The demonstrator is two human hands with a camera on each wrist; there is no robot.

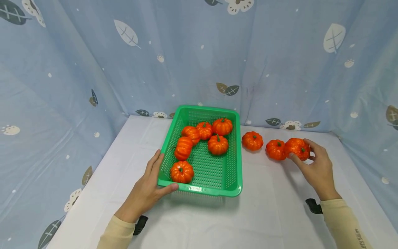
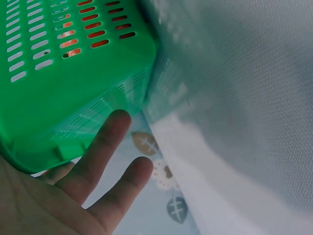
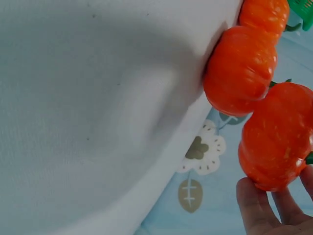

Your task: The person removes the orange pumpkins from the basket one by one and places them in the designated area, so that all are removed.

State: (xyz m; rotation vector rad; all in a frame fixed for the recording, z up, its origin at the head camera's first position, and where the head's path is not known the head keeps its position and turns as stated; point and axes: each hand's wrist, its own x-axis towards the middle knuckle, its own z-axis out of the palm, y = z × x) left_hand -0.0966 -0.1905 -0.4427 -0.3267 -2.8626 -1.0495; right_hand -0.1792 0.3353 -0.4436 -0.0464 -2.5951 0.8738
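A green plastic basket (image 1: 202, 188) stands on the table with several small orange pumpkins (image 1: 218, 144) inside. My left hand (image 1: 146, 190) rests on its near left corner, thumb along the front rim and fingers against the left side. In the left wrist view, straight fingers (image 2: 100, 152) extend beside the basket wall (image 2: 58, 98). Over to the right, my right hand (image 1: 318, 169) holds a red-orange pumpkin (image 1: 297, 148) between thumb and fingers, raised off the table. That held pumpkin (image 3: 276, 137) overlaps another pumpkin (image 3: 239, 71) in the right wrist view; whether they touch I cannot tell.
Two more pumpkins lie right of the basket: one pumpkin (image 1: 252, 141) close to its wall, one pumpkin (image 1: 275, 149) beside the right hand. A white cloth (image 1: 264, 214) covers the table. Blue patterned curtain (image 1: 192, 62) hangs along the back and sides.
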